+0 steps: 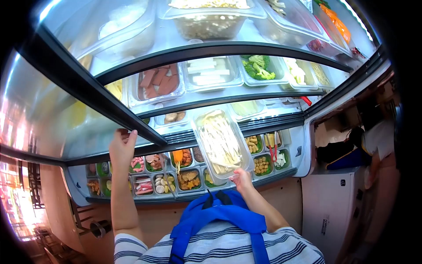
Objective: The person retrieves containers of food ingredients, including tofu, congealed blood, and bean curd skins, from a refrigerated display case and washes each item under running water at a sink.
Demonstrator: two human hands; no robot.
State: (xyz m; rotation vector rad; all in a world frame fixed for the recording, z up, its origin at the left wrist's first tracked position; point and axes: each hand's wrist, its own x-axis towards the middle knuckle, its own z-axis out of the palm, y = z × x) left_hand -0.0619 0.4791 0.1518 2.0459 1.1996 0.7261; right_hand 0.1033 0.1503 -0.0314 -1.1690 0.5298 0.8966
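Observation:
My right hand [241, 180] grips the near end of a clear plastic tub [249, 169], held tilted over the front row of food pans. Pale, thin strands that look like enoki mushrooms [219, 136] fill the tub. My left hand [123, 147] is raised on the left, its fingers curled at the black-framed sliding glass door [83, 123] of the display fridge. Part of the left fingers is hidden from view. Below the tub, small food pans [189, 179] hold sausages, sliced items and fried pieces, and tongs with red handles [273, 154] rest among them.
Fridge shelves above carry tubs of pink meat slices [159, 81], white blocks [208, 70] and broccoli [258, 68]. Larger tubs [211, 24] stand on top. A white cabinet [327, 207] is at the right, with another person's arm [376, 165] near it. A bin [100, 229] stands lower left.

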